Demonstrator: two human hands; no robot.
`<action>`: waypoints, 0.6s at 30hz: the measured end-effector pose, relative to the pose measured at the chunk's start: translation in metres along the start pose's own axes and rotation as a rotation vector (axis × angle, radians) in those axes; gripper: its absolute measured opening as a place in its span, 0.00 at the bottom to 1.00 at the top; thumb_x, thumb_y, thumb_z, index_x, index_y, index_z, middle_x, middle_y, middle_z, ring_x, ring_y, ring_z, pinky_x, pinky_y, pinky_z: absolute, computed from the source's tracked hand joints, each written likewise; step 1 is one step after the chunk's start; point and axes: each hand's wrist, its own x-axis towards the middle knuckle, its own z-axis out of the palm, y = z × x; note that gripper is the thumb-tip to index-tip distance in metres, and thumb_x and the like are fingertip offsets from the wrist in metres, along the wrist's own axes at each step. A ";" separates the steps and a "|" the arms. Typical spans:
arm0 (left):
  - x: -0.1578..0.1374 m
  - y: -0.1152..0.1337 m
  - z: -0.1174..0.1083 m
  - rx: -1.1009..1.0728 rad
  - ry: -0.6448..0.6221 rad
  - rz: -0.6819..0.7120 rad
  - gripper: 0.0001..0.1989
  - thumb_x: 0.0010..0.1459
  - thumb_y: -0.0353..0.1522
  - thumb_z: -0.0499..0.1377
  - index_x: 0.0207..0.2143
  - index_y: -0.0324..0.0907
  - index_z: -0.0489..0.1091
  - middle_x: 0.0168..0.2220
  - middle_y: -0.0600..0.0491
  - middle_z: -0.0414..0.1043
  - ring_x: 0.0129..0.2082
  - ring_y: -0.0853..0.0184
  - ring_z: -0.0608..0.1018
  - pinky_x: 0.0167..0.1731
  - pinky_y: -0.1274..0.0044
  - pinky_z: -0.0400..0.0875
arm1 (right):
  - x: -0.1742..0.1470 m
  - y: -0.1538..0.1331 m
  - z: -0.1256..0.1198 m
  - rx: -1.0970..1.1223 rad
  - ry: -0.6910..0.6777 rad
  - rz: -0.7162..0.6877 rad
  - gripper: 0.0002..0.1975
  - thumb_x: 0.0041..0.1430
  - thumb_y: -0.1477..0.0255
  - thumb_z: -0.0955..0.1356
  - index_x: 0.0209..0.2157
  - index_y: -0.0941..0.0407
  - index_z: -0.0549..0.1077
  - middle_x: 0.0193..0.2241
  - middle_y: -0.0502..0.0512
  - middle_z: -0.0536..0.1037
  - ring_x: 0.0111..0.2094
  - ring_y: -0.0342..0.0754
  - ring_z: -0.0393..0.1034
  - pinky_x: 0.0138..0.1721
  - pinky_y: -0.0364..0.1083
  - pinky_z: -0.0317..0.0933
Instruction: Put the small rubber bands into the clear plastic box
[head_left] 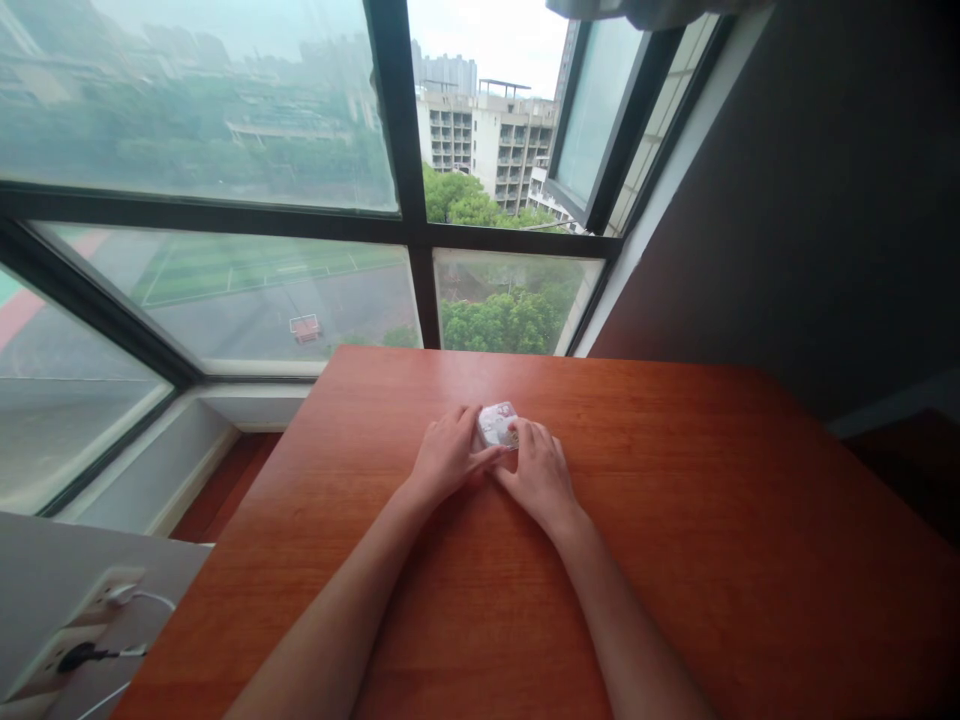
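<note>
A small, flat white pack [497,424] with faint printed marks, about the size of a deck of cards, is between my hands over the middle of the table. Its exact kind is too small to make out. My left hand [448,452] closes on its left side and near edge, thumb stretched along the front. From the right, my right hand [537,468] grips the pack, its bent fingertips on the right side. Both thumbs come close together at the near edge. The fingers partly cover the pack's sides.
The reddish-brown wooden table [675,480] reaches to the window frame [420,235]. One window sash [600,130] stands ajar at the upper right. A wall socket [82,630] with plugged-in cables is beyond the table's left edge. A dark wall [787,220] rises on the right.
</note>
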 end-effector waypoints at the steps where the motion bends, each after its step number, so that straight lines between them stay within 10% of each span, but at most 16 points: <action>1: 0.000 0.000 0.000 -0.003 -0.006 -0.002 0.29 0.56 0.50 0.57 0.53 0.43 0.62 0.46 0.46 0.70 0.44 0.58 0.74 0.40 0.72 0.66 | 0.000 -0.002 0.001 -0.004 0.004 0.008 0.23 0.54 0.63 0.69 0.49 0.56 0.65 0.48 0.62 0.72 0.50 0.56 0.63 0.50 0.53 0.57; 18: 0.003 -0.004 -0.002 -0.077 -0.009 -0.009 0.25 0.61 0.46 0.52 0.56 0.41 0.62 0.49 0.46 0.70 0.44 0.60 0.75 0.41 0.72 0.68 | 0.011 0.013 -0.004 0.076 0.111 0.137 0.12 0.49 0.64 0.69 0.34 0.53 0.66 0.35 0.53 0.74 0.39 0.51 0.66 0.41 0.47 0.58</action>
